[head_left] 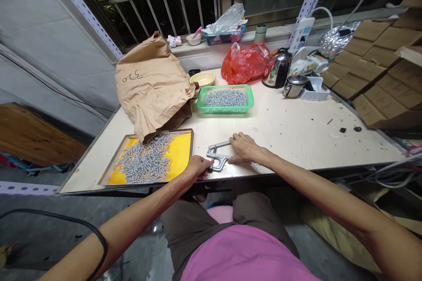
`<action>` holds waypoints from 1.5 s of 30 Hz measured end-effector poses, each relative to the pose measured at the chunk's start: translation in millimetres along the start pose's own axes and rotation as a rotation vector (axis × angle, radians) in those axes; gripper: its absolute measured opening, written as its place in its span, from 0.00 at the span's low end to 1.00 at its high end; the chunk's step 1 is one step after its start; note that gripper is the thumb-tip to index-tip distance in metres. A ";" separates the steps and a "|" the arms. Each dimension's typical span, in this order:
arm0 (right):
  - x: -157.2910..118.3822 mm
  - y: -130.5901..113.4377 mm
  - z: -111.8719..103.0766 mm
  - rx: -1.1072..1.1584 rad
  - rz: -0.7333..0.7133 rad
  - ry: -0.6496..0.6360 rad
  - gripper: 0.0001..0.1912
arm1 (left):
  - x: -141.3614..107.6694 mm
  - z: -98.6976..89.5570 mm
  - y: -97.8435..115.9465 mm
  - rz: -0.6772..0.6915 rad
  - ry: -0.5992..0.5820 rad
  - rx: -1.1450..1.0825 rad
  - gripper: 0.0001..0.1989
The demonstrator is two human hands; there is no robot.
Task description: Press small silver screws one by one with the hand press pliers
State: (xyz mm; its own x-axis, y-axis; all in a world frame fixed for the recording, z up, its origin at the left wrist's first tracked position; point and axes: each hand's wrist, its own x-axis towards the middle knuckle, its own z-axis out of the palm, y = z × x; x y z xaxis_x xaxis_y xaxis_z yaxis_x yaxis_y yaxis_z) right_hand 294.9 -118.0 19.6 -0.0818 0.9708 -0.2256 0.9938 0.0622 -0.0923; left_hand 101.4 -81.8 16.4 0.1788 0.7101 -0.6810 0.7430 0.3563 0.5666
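Centrally, with the hand tool as the dial's hub and 12 o'clock at the window, the left hand (199, 167) came in from 8 o'clock, its forearm slanting up from the lower corner. Its fingertips met the tool's head beside a small red part; whether they closed on anything could not be told. The right hand (244, 146) reached in from 3 o'clock, palm down, clamped over the handle ends, fingers on the far handle and thumb by the near one.

At 9 o'clock lay a shallow tray (192, 142), yellow inside, heaped with small metal pieces (145, 160). From 10 o'clock a brown paper bag (154, 83), marked "320", overhung the tray's far edge and covered part of it. A green basket (225, 110) of similar pieces stood at 12, with a yellow bowl (202, 80) behind its left end. A red plastic bag (245, 63) sat between 12 and 1, a kettle (278, 68) past 1, and a lidded metal pot (295, 86) near 2.

Silver-grey and open-framed, the hand tool (223, 158) lay near the front edge of the pale table (296, 127), between the hands, its handles spread and a coil spring visible near its head.
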 end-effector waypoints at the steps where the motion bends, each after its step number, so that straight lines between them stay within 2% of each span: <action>1: -1.1 0.3 -1.0 -0.003 -0.015 -0.008 0.34 | -0.1 -0.1 -2.5 0.014 0.006 0.051 0.13; 3: -3.1 0.8 -1.0 0.003 -0.033 -0.013 0.30 | -3.7 0.4 -7.9 0.135 0.098 0.218 0.13; 6: -6.5 0.2 3.9 0.017 -0.031 0.018 0.25 | -14.0 5.7 -12.1 0.548 0.367 0.536 0.13; 7: -7.8 -0.2 6.3 0.019 -0.033 0.037 0.25 | -16.3 8.9 -11.2 0.685 0.422 0.623 0.14; 9: -10.7 -0.9 10.6 0.017 -0.049 0.077 0.23 | -15.6 16.5 -5.6 0.864 0.430 0.760 0.18; 12: -13.9 -1.0 13.5 0.007 -0.091 0.142 0.21 | -1.8 25.9 8.9 0.979 0.351 0.875 0.25; 15: -14.9 -0.4 11.0 0.007 -0.126 0.165 0.21 | 12.7 27.8 22.7 0.996 0.213 0.897 0.26; 17: -15.1 -0.9 7.5 0.014 -0.150 0.117 0.22 | 15.9 26.9 28.5 0.983 0.113 0.900 0.24; 19: -15.6 -3.0 3.9 0.009 -0.145 0.061 0.23 | 14.4 26.8 31.8 0.963 0.078 0.923 0.23; 24: -17.9 -9.2 -0.4 -0.015 -0.038 0.028 0.23 | 7.6 32.4 35.7 0.900 0.150 1.000 0.25; 31: -15.1 -2.5 5.0 0.057 -0.045 0.026 0.13 | 8.3 32.0 36.0 0.891 0.154 0.999 0.10; 36: -19.1 -3.2 12.2 0.104 -0.077 0.035 0.11 | 9.7 29.2 36.6 0.906 0.105 0.934 0.06; 41: -22.4 0.6 16.9 0.116 -0.083 0.096 0.13 | 15.6 29.5 34.7 0.907 0.102 0.889 0.07; 45: -23.5 7.7 27.4 0.113 -0.134 0.245 0.24 | 19.4 32.7 20.7 0.935 0.168 0.774 0.20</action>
State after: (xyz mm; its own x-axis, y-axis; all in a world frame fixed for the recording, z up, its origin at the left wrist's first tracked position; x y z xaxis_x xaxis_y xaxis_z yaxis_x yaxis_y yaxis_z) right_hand 302.4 -146.7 -2.5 -0.1774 0.9835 0.0351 0.9594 0.1808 -0.2163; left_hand 141.4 -80.5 -0.3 0.8062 0.5887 -0.0595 0.5707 -0.7471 0.3407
